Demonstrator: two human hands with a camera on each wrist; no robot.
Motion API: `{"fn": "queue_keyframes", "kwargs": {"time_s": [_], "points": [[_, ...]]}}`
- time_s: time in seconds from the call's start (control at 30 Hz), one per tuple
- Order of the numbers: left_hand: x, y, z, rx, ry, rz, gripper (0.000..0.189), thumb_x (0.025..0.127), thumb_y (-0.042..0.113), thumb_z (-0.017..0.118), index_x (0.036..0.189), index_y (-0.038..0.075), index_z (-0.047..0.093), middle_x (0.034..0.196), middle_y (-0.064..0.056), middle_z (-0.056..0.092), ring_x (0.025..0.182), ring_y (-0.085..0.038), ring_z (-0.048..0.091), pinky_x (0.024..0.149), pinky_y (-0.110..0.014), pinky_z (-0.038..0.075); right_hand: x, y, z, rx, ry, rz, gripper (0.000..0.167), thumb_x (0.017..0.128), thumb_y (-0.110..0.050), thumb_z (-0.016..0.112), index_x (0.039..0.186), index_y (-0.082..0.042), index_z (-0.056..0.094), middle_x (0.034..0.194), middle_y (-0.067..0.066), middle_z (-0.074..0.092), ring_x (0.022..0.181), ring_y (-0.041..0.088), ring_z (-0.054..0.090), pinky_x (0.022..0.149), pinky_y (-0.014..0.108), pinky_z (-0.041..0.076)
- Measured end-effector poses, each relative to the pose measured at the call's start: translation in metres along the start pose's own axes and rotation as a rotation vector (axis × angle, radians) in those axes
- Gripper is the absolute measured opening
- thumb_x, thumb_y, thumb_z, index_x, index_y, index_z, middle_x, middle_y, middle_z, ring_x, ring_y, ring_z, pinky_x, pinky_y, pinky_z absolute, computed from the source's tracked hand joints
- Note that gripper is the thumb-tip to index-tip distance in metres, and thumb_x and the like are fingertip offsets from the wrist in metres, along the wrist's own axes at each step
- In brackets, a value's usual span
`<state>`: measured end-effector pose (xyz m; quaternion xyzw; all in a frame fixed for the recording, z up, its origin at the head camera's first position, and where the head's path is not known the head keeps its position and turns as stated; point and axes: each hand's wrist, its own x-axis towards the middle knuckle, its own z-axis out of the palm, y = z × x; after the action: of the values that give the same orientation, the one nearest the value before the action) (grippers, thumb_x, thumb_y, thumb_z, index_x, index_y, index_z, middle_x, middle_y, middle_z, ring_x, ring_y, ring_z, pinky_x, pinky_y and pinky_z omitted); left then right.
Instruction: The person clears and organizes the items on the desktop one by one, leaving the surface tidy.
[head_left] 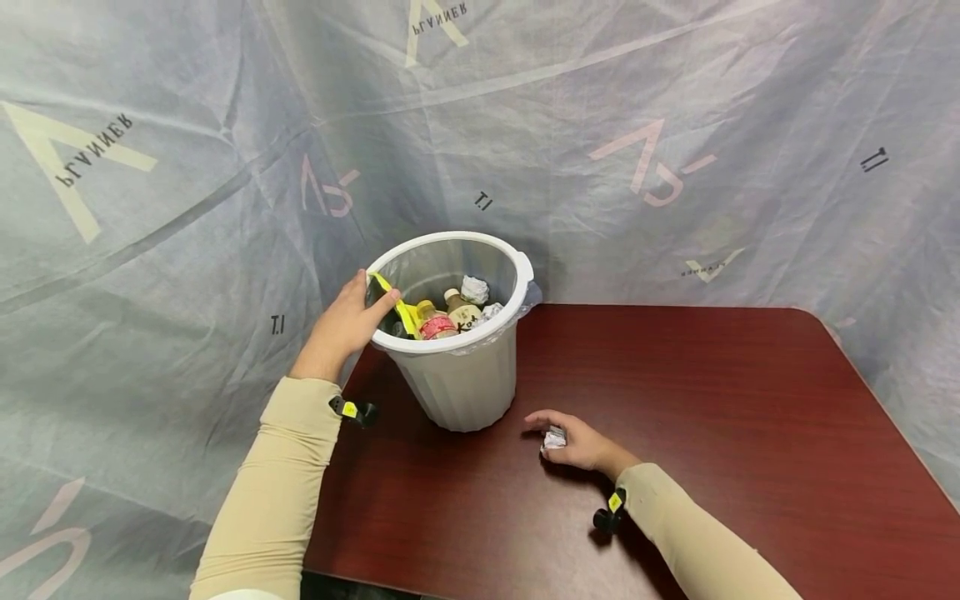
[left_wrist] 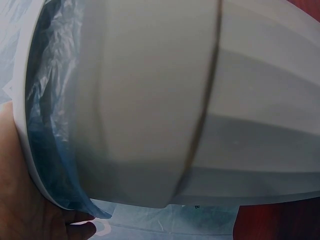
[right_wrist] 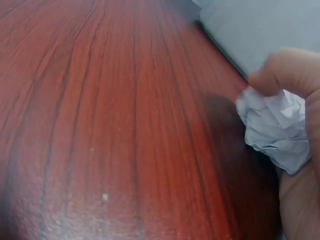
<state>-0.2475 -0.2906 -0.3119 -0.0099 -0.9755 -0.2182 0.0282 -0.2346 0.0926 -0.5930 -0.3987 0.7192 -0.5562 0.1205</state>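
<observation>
A light grey trash bin [head_left: 465, 379] with a white rim and a clear plastic liner [left_wrist: 60, 100] stands upright on the table. My left hand [head_left: 348, 321] grips the left side of its rim, thumb over the inside, fingers reaching round outside. In the left wrist view the left hand [left_wrist: 25, 190] shows at the rim's edge. Just right of the bin, low over the table, my right hand [head_left: 581, 443] holds a crumpled paper ball [right_wrist: 275, 127] between curved fingers and thumb. Inside the bin lie a red-labelled bottle [head_left: 437, 323], another bottle [head_left: 462, 312], a yellow item [head_left: 405, 315] and crumpled paper [head_left: 475, 289].
The dark red wooden table [head_left: 697, 383] stretches right and toward the front. A grey printed sheet [head_left: 600, 167] hangs behind it and on the left, close to the bin's back. Each wrist wears a small black camera.
</observation>
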Motion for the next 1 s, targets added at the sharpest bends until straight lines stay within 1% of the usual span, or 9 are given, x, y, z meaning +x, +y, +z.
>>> {"fn": "queue_keyframes", "kwargs": {"time_s": [0.13, 0.3, 0.37, 0.47, 0.57, 0.67, 0.73, 0.87, 1.0], "points": [[0.0, -0.001, 0.0, 0.004, 0.002, 0.0, 0.104, 0.095, 0.079, 0.027, 0.162, 0.005, -0.003, 0.168, -0.021, 0.007, 0.153, -0.041, 0.012, 0.12, -0.06, 0.015, 0.002, 0.001, 0.0, 0.017, 0.015, -0.035, 0.056, 0.085, 0.016, 0.064, 0.138, 0.009, 0.049, 0.131, 0.028, 0.062, 0.122, 0.047, 0.058, 0.09, 0.02, 0.05], [0.0, -0.001, -0.001, 0.006, 0.007, 0.001, 0.104, 0.095, 0.079, 0.027, 0.162, 0.004, -0.002, 0.168, -0.021, 0.007, 0.153, -0.041, 0.012, 0.12, -0.06, 0.015, 0.005, -0.002, -0.007, -0.019, 0.036, -0.045, 0.054, 0.086, 0.016, 0.063, 0.138, 0.012, 0.048, 0.127, 0.029, 0.064, 0.117, 0.049, 0.06, 0.087, 0.021, 0.052], [0.0, 0.0, -0.001, 0.004, 0.006, 0.001, 0.104, 0.096, 0.078, 0.028, 0.162, 0.004, -0.002, 0.168, -0.021, 0.007, 0.153, -0.041, 0.012, 0.12, -0.06, 0.015, 0.007, -0.003, -0.013, -0.035, 0.061, -0.044, 0.054, 0.085, 0.016, 0.063, 0.137, 0.013, 0.048, 0.125, 0.03, 0.064, 0.115, 0.05, 0.06, 0.087, 0.023, 0.053], [0.0, 0.001, -0.001, 0.001, 0.006, 0.006, 0.104, 0.096, 0.078, 0.029, 0.162, 0.003, -0.002, 0.168, -0.022, 0.008, 0.153, -0.041, 0.012, 0.12, -0.059, 0.016, 0.011, -0.007, -0.027, -0.002, 0.102, -0.025, 0.055, 0.085, 0.019, 0.062, 0.138, 0.015, 0.046, 0.126, 0.035, 0.062, 0.11, 0.054, 0.06, 0.083, 0.026, 0.057], [0.001, 0.001, 0.0, -0.001, -0.002, 0.007, 0.104, 0.096, 0.078, 0.028, 0.162, 0.004, -0.003, 0.168, -0.021, 0.007, 0.153, -0.041, 0.012, 0.12, -0.059, 0.015, 0.016, -0.015, -0.043, 0.026, 0.149, 0.017, 0.055, 0.087, 0.019, 0.062, 0.139, 0.009, 0.049, 0.128, 0.036, 0.06, 0.097, 0.046, 0.066, 0.074, 0.025, 0.058], [0.0, -0.001, 0.001, -0.004, -0.006, 0.005, 0.105, 0.095, 0.079, 0.028, 0.162, 0.005, -0.003, 0.168, -0.02, 0.006, 0.153, -0.04, 0.011, 0.12, -0.06, 0.015, 0.022, -0.027, -0.06, 0.007, 0.195, 0.044, 0.054, 0.09, 0.012, 0.066, 0.14, 0.001, 0.051, 0.128, 0.03, 0.062, 0.086, 0.027, 0.069, 0.067, 0.024, 0.057], [0.0, -0.001, 0.002, -0.005, -0.006, 0.004, 0.105, 0.095, 0.08, 0.028, 0.162, 0.005, -0.003, 0.168, -0.02, 0.006, 0.153, -0.04, 0.011, 0.12, -0.06, 0.015, 0.026, -0.037, -0.07, -0.009, 0.225, 0.047, 0.054, 0.09, 0.008, 0.068, 0.141, -0.002, 0.051, 0.128, 0.026, 0.064, 0.087, 0.018, 0.068, 0.068, 0.023, 0.056], [-0.001, 0.001, 0.002, -0.014, -0.006, -0.002, 0.104, 0.095, 0.079, 0.029, 0.162, 0.006, -0.004, 0.168, -0.02, 0.006, 0.154, -0.04, 0.01, 0.12, -0.061, 0.015, 0.036, -0.06, -0.089, -0.073, 0.252, 0.011, 0.059, 0.091, 0.006, 0.069, 0.145, 0.004, 0.044, 0.127, 0.028, 0.064, 0.089, 0.013, 0.07, 0.069, 0.024, 0.058], [-0.002, 0.002, 0.001, -0.014, -0.003, -0.004, 0.103, 0.097, 0.077, 0.03, 0.162, 0.005, -0.003, 0.168, -0.021, 0.006, 0.154, -0.041, 0.01, 0.12, -0.061, 0.015, 0.045, -0.101, -0.102, -0.167, 0.269, -0.005, 0.056, 0.093, 0.008, 0.066, 0.143, 0.011, 0.042, 0.126, 0.033, 0.063, 0.096, 0.017, 0.07, 0.073, 0.022, 0.058]]}}
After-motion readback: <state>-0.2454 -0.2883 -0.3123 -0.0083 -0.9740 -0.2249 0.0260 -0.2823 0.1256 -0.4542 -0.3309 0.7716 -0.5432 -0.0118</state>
